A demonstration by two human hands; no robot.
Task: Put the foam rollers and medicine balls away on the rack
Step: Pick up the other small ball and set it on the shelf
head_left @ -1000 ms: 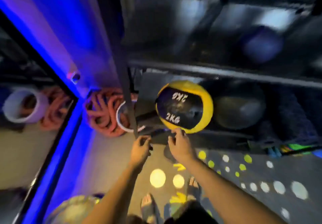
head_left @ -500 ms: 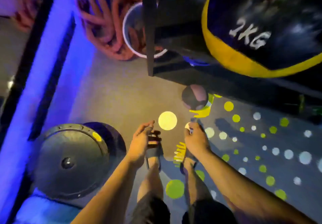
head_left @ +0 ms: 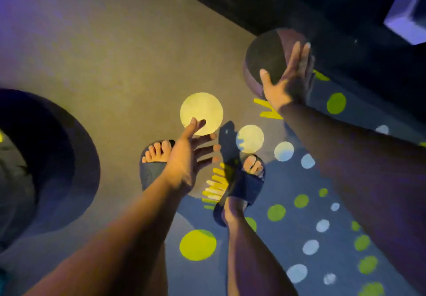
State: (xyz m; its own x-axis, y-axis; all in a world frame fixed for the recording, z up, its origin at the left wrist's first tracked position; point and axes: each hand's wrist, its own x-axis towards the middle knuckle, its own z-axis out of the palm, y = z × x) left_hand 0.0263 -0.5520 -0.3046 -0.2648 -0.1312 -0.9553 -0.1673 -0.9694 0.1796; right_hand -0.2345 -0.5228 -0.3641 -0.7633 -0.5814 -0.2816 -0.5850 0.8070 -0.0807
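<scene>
On the floor at the foot of the dark rack (head_left: 265, 3), a small dark medicine ball (head_left: 265, 56) rests beside the spotted mat (head_left: 288, 222), near the upper right of the head view. The right hand (head_left: 285, 83) lies flat against the ball's right flank, fingers (head_left: 297, 56) extended and close together, thumb spread toward the near side. Palm contact appears made, but the fingers are not yet curled around the ball, so no grip is established. The left hand (head_left: 186, 159) hangs above the sandalled feet (head_left: 156, 159), well apart from the ball, fingers loosely spread and holding nothing. A large dark round object (head_left: 57, 157) sits at the left edge; its identity cannot be told from this view.

Assessment: the step in hand is the pickup of this ball from the floor. No foam roller is visible. The rack's shelves are out of frame apart from the dark base, so the destination slot cannot be confirmed.

Requirement for the next move: the left hand needs to come across to the ball's opposite flank so both palms cradle it, or the right fingers must wrap beneath it. A one-handed flat-palm contact risks rolling the ball away under the rack.
</scene>
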